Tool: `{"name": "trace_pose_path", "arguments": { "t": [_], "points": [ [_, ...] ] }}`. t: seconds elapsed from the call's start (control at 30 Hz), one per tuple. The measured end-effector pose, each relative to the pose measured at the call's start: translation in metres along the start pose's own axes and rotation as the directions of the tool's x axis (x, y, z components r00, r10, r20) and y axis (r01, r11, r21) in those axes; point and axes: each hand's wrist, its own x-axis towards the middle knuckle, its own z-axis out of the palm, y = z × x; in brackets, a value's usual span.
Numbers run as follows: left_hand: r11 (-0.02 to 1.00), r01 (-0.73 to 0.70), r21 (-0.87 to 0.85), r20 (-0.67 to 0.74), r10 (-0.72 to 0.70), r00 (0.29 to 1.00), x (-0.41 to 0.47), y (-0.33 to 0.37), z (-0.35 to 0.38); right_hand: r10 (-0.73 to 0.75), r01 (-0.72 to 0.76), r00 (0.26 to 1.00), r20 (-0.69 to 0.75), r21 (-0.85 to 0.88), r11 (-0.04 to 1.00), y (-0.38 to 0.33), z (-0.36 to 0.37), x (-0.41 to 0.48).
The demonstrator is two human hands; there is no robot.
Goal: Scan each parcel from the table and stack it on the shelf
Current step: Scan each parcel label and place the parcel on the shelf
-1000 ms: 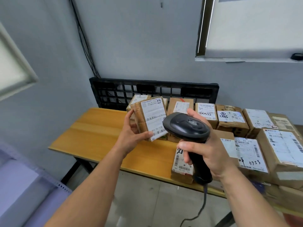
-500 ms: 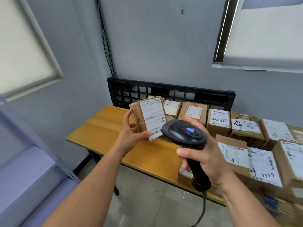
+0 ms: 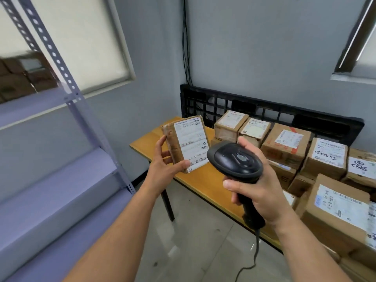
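My left hand holds a small brown parcel upright, thumb on its lower edge, white barcode label facing me. My right hand grips the handle of a black barcode scanner, whose head sits just right of the parcel's label. Several more labelled cardboard parcels lie on the wooden table at the right. A grey-blue metal shelf stands at the left, with brown boxes blurred on its upper level.
A black plastic pallet leans against the wall behind the table. The scanner's cable hangs down toward the concrete floor. The shelf's perforated upright runs diagonally at the left.
The view has swung left, bringing the shelf into sight. Both hands, with parcel and scanner, have moved away from above the table toward the shelf side. The scanner's blue light is off.
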Motion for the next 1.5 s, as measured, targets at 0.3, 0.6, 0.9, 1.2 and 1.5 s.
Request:
{"name": "trace_pose_path", "arguments": {
  "t": [0.3,0.6,0.9,1.2,1.5],
  "points": [
    [0.987,-0.017,-0.161,-0.217,-0.019,0.976,-0.053,-0.011,-0.1,-0.045,0.046,0.988,0.15,-0.003,0.999,-0.011,0.095,0.008],
    [0.984,-0.022,-0.179,-0.397,-0.052,0.917,-0.116,-0.038,-0.23,-0.061,0.049,0.949,0.31,0.046,0.998,-0.006,0.24,0.002],
    [0.995,0.017,-0.103,-0.579,-0.074,0.812,-0.185,-0.064,-0.36,-0.07,0.037,0.878,0.474,0.079,0.996,0.0,0.38,-0.009],
    [0.998,0.062,-0.033,-0.766,-0.065,0.64,-0.249,-0.075,-0.458,-0.081,-0.001,0.748,0.659,0.123,0.992,-0.006,0.497,-0.009],
    [0.989,0.136,0.051,-0.875,-0.021,0.483,-0.273,-0.083,-0.558,-0.151,0.033,0.639,0.754,0.169,0.985,-0.005,0.615,0.019]
  ]
}}
